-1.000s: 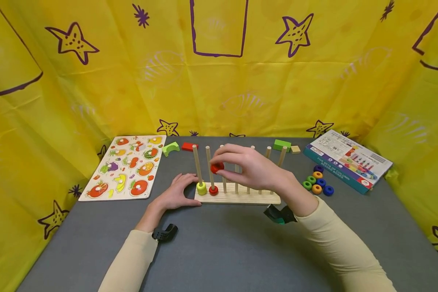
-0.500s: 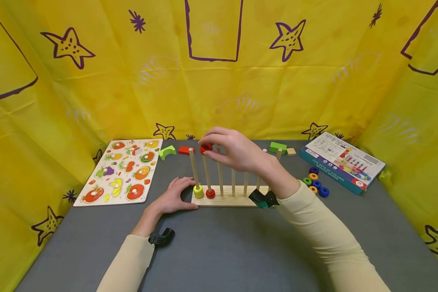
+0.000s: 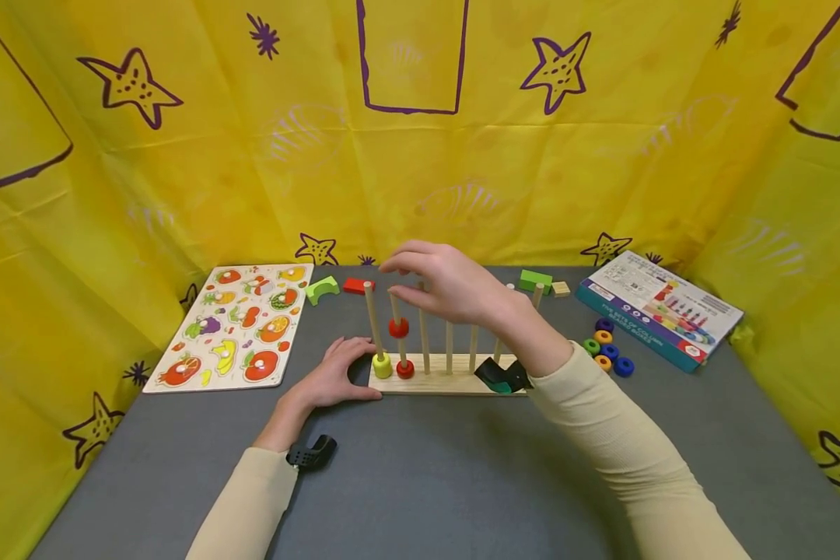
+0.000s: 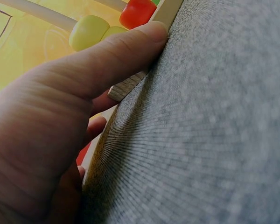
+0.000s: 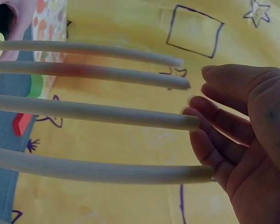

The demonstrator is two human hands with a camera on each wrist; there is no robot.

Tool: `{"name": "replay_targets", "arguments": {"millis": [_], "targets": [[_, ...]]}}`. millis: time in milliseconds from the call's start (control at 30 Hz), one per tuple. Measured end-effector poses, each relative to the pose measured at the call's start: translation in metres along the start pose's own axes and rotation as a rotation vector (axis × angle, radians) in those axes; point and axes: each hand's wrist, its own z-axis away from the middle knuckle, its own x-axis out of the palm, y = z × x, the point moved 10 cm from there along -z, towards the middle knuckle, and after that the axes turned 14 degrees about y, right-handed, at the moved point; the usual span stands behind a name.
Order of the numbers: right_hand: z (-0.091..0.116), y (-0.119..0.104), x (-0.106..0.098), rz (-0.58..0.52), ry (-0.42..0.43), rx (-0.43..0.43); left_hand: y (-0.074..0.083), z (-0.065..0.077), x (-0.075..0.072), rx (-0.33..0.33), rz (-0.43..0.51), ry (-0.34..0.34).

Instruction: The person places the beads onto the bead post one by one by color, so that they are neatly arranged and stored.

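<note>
A wooden peg stand [image 3: 437, 384] with several upright pegs sits on the grey table. My left hand [image 3: 336, 377] grips its left end, thumb along the front edge and fingers behind, as the left wrist view also shows. Yellow beads [image 3: 382, 365] are stacked at the foot of the leftmost peg. On the second peg, one red bead [image 3: 405, 369] rests at the bottom. Another red bead [image 3: 398, 328] is partway up that peg, apart from the lower one. My right hand [image 3: 451, 284] is above it at the peg tops, thumb and fingers parted, holding nothing.
A fruit puzzle board [image 3: 234, 327] lies at left. Behind the stand are green [image 3: 322, 289] and red blocks [image 3: 358, 285], another green block [image 3: 535, 281] and a small wooden piece [image 3: 561, 289]. Several loose beads [image 3: 609, 352] and a flat box [image 3: 661, 307] lie at right.
My right hand carried a red bead left and up to the top of the second peg, then let it go. The bead has slid partway down the peg. My left hand stays on the stand.
</note>
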Motion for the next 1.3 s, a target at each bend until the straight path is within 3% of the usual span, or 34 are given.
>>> {"name": "replay_targets", "arguments": {"millis": [200,400,800,1033,1300], "targets": [[0.015,-0.014,-0.018,-0.062,0.078,-0.086,-0.001,-0.001,0.000,0.010,-0.005,0.000],[0.054,-0.027,-0.017,-0.137,0.082,-0.156,-0.002,-0.004,-0.001,0.012,-0.009,0.004],[0.144,0.014,0.015,-0.151,0.017,-0.006,-0.004,-0.001,0.003,-0.006,-0.025,-0.002],[0.182,0.041,0.005,-0.104,0.020,0.062,-0.004,-0.001,0.002,-0.011,-0.024,-0.005],[0.216,0.075,-0.024,-0.047,0.063,0.150,-0.001,-0.001,0.001,0.000,-0.029,-0.004]]}}
